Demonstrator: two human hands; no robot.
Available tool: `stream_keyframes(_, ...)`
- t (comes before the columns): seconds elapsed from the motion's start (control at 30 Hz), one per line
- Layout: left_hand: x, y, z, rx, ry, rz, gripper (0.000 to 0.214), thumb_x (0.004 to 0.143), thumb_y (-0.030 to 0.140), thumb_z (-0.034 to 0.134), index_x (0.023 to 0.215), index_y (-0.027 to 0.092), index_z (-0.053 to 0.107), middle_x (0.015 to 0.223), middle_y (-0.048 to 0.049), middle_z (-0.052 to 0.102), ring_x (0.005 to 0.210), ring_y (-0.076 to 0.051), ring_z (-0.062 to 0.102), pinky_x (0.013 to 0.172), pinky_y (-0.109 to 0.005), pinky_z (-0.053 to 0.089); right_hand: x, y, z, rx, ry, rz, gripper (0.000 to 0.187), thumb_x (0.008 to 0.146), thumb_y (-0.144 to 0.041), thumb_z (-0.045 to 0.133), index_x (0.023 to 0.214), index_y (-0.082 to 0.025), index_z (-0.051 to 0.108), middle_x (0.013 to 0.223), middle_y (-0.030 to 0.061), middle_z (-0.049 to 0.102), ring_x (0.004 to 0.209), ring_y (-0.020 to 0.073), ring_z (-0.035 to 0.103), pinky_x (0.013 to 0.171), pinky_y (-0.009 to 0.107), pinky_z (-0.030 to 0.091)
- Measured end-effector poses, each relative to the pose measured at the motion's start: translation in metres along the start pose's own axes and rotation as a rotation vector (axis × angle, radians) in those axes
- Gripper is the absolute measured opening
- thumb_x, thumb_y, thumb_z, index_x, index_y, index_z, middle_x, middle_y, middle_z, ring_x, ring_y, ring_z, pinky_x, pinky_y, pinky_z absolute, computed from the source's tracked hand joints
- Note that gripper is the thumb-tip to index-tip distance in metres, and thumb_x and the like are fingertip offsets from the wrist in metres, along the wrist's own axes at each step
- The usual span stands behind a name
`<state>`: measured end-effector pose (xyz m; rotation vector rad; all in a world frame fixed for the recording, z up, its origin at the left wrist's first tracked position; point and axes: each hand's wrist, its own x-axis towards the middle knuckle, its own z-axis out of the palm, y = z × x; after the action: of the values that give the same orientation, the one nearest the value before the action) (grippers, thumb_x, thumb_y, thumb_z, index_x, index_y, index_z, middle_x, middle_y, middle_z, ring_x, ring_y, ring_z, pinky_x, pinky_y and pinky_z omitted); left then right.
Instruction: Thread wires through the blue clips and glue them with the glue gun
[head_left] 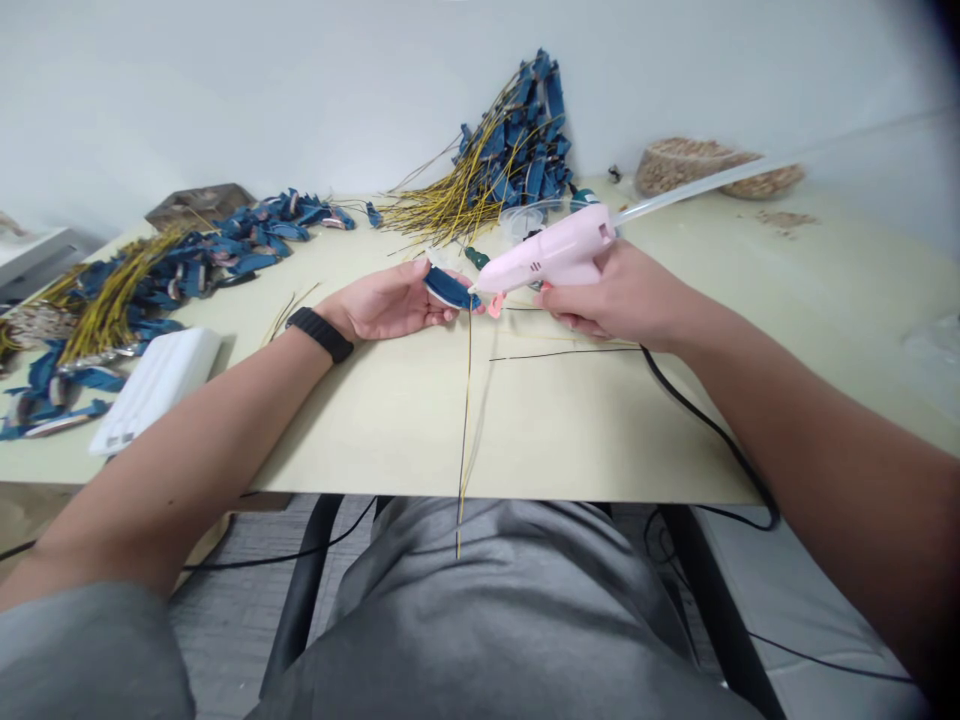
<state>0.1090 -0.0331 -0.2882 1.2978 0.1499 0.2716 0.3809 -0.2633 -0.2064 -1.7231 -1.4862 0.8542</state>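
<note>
In my left hand, palm up, lies a small blue piece with a pale edge, pinched between thumb and fingers. From its right end a thin black and yellow wire pair hangs down past the table edge. My right hand is wrapped round the handle of a pale pink hot glue gun. The gun's nozzle points left, at or just beside the wire end of the blue piece; I cannot tell whether it touches. A clear glue stick juts out of the gun's back.
A heap of blue wired pieces leans at the wall, with another pile at left. A white block-shaped device lies by my left forearm. Loose wires and a black cord are near my right hand. Bags of tan bits stand behind.
</note>
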Motion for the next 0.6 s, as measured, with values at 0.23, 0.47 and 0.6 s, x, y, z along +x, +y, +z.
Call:
stream_keyframes(0.23, -0.003, 0.001, 0.012, 0.007, 0.101, 0.007, 0.046, 0.106, 0.059, 0.103, 0.12, 0.016, 0.097, 0.115, -0.0152, 0.097, 0.089, -0.021, 0.089, 0.087, -0.03, 0.071, 0.001, 0.001, -0.002, -0.015, -0.005, 0.005, 0.037, 0.09, -0.034, 0.096, 0.077, -0.025, 0.062, 0.069, 0.0082, 0.063, 0.06, 0.0192, 0.051, 0.052, 0.035, 0.037)
stream_keyframes(0.47, -0.004, 0.003, 0.013, -0.009, 0.059, -0.007, 0.048, 0.107, 0.058, 0.102, 0.124, 0.013, 0.097, 0.118, -0.0167, 0.097, 0.089, -0.02, 0.088, 0.088, -0.028, 0.07, -0.002, -0.003, -0.001, 0.011, 0.013, 0.034, 0.026, 0.093, -0.026, 0.094, 0.089, -0.024, 0.068, 0.074, 0.0062, 0.065, 0.062, 0.0183, 0.051, 0.052, 0.035, 0.038)
stream_keyframes(0.6, -0.004, 0.003, 0.013, 0.007, 0.05, 0.0, 0.05, 0.105, 0.06, 0.104, 0.125, 0.015, 0.097, 0.121, -0.0164, 0.097, 0.089, -0.019, 0.087, 0.087, -0.026, 0.069, -0.003, -0.004, -0.002, 0.008, 0.008, 0.028, 0.021, 0.093, -0.022, 0.091, 0.093, -0.024, 0.07, 0.073, 0.0046, 0.064, 0.06, 0.0183, 0.049, 0.052, 0.035, 0.037)
